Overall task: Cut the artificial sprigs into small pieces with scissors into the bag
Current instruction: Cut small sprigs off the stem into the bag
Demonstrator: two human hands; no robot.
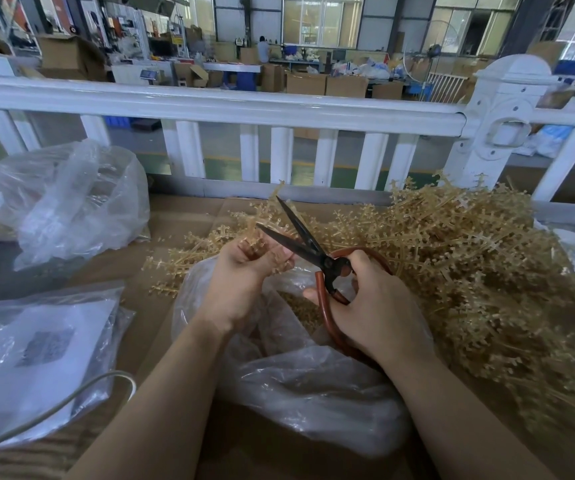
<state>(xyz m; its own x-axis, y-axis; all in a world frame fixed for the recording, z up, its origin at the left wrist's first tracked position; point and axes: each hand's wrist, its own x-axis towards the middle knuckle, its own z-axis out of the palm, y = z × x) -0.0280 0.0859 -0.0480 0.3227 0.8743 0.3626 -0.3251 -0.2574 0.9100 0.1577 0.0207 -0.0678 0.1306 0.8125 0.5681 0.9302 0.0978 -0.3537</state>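
Note:
My left hand (244, 271) grips a small tan artificial sprig (256, 244) over the mouth of a clear plastic bag (314, 386). My right hand (379, 306) holds black scissors (300, 237) by their red-brown loop handles. The blades stand apart, with their tips beside the sprig. Cut tan pieces (300, 306) lie inside the bag. A big heap of tan sprigs (469, 265) lies to the right, and a few loose sprigs (189, 251) lie behind the bag.
The work surface is brown cardboard (182, 216). A crumpled clear bag (71, 202) sits at the far left. A flat bag with a printed sheet (33, 351) and a white cable (71, 400) lie near left. A white fence (244, 109) runs behind.

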